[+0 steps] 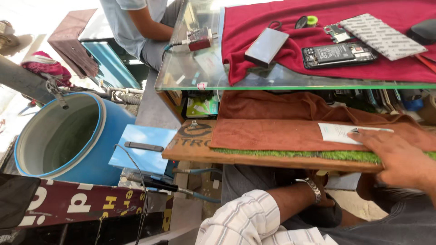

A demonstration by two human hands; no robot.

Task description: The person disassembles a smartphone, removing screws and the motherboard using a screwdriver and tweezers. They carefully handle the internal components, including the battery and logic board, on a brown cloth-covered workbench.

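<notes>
Your striped-sleeved left hand (pixel 323 188) is tucking below the wooden shelf (pixel 272 159), grip impossible to tell, while your right hand (pixel 399 159) is lying flat, fingers released, beside the white paper slip (pixel 338 132) on the brown towel (pixel 281 122); be pressing gently.

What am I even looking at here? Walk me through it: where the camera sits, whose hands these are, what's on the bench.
One camera, worn on the person's head, looks down at their bare hands; no machine is involved. The right hand lies flat on a brown cloth on a wooden shelf, fingertips on a white paper slip. It holds nothing. The left hand, with a wristwatch, is tucked under the shelf; its grip is hidden. Above, a glass counter carries a red cloth with an opened phone and a grey slab. Another person sits behind.
</notes>
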